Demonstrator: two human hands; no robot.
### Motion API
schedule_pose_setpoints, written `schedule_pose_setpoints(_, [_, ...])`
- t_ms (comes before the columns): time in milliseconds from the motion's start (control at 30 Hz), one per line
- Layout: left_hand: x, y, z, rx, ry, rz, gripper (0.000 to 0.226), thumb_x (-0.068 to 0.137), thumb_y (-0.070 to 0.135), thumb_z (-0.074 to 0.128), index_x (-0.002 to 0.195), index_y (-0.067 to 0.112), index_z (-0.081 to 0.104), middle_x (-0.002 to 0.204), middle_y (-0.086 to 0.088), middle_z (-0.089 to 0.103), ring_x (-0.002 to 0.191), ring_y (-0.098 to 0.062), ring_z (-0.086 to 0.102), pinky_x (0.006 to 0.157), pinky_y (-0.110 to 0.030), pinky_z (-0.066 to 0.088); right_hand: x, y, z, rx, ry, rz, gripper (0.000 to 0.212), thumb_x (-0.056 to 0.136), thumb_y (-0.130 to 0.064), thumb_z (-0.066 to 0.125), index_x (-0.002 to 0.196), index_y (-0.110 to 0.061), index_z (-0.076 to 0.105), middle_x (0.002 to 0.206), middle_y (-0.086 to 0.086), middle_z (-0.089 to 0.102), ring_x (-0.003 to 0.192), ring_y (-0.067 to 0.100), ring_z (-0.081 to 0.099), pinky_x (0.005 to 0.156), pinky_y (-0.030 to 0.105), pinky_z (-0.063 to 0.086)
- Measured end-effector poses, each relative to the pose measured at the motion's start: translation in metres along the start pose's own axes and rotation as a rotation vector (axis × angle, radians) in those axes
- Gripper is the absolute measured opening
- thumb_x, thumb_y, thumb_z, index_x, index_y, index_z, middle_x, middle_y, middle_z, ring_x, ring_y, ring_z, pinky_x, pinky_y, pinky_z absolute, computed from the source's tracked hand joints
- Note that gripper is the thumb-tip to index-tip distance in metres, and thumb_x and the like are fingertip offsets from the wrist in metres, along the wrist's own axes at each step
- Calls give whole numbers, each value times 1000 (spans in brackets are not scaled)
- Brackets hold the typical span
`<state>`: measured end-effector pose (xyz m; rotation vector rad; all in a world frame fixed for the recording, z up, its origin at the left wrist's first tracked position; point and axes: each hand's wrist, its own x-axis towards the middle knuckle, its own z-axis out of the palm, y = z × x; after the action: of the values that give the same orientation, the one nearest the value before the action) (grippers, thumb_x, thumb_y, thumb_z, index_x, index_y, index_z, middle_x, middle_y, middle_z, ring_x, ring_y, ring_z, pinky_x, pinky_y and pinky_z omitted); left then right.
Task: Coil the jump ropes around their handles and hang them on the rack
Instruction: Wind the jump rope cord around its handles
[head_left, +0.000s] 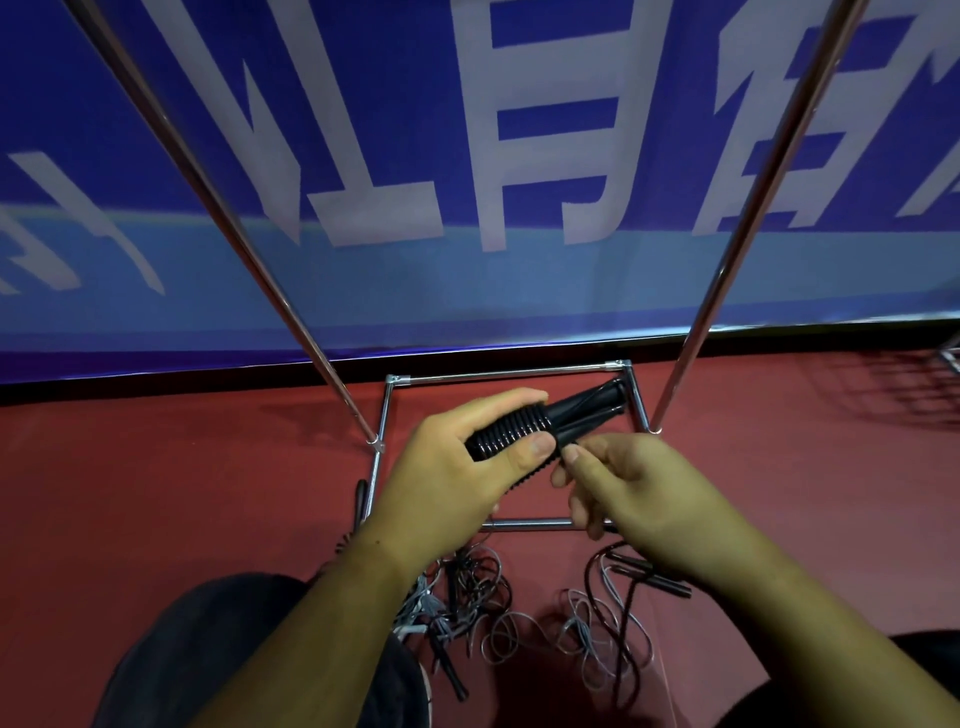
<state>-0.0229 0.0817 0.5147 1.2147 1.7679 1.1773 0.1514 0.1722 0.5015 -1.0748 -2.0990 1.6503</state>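
loose ropes (519, 618) lie tangled on the red floor (156, 493) by our knees, above them our left hand (447, 483) is closed around the coiled handles (540, 423), our right hand (634, 488) pinches the rope end beside them, and the rack (511, 375) stands beyond.

This looks like a sports hall: a red sport-court floor (156, 493) runs to a large blue banner (519, 286) with big white characters along the far wall, a chrome rack (511, 376) stands before it, and loose jump ropes (519, 613) lie tangled nearby.
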Motion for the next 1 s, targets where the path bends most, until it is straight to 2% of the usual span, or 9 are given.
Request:
schedule_pose_setpoints(133, [1,-2,4,142,84,125,37,86,32,80,121,41,71,103,20,69,86,-3,66,72,-14,49,2,5,1,-187,36,-41,23,104,-29,52,86,-24,65,60,-4,60,55,9,52,61,35,47])
schedule_pose_setpoints(233, [3,-6,8,287,138,208,38,87,32,81,124,34,72,98,19,67,90,1,63,74,-8,43,-1,7,-1,-421,26,-83,19,101,-33,53,89,-23,65,70,-1,64,62,11,56,63,31,45])
schedule_pose_setpoints(300, [5,-11,10,364,135,244,41,87,34,80,127,32,72,103,20,66,92,5,60,76,-7,40,-3,7,-2,-500,34,-106,23,100,-34,53,82,-22,61,67,1,61,62,15,56,60,31,42])
schedule_pose_setpoints(467, [7,-20,8,534,-44,227,44,90,39,77,133,39,66,113,24,61,103,1,58,89,-22,48,-6,9,-9,-619,44,-170,40,97,-36,59,61,-29,43,56,-6,48,54,13,47,51,24,33])
schedule_pose_setpoints(567, [5,-23,6,573,-163,178,43,91,40,76,131,43,64,114,24,60,103,-1,59,88,-33,51,-11,10,-11,-637,12,-193,23,95,-40,60,74,-30,61,60,-8,53,57,13,49,56,34,42])
schedule_pose_setpoints(633, [3,-23,6,588,-240,179,40,90,41,76,128,47,63,114,23,59,103,-3,60,86,-38,53,-12,10,-11,-645,-9,-207,21,94,-42,60,80,-27,68,58,-8,54,56,13,50,55,34,43])
schedule_pose_setpoints(733, [-1,-22,6,578,-378,189,30,88,40,77,116,48,67,111,20,56,97,-5,61,79,-40,54,-9,10,-9,-672,-60,-230,28,94,-45,63,75,-24,67,55,-7,52,55,13,49,54,25,33])
schedule_pose_setpoints(867, [-6,-18,0,603,-446,190,13,84,40,75,95,41,69,107,14,50,89,-9,61,72,-42,54,-10,13,-4,-647,-156,-275,23,97,-41,63,80,-26,68,71,-10,62,70,12,56,67,27,36])
schedule_pose_setpoints(1000, [-10,-12,-6,628,-459,199,25,79,53,79,99,41,69,106,16,48,90,-6,59,74,-38,53,-10,11,-2,-516,-169,-263,23,97,-32,66,74,-32,62,66,-15,57,68,4,55,61,14,36])
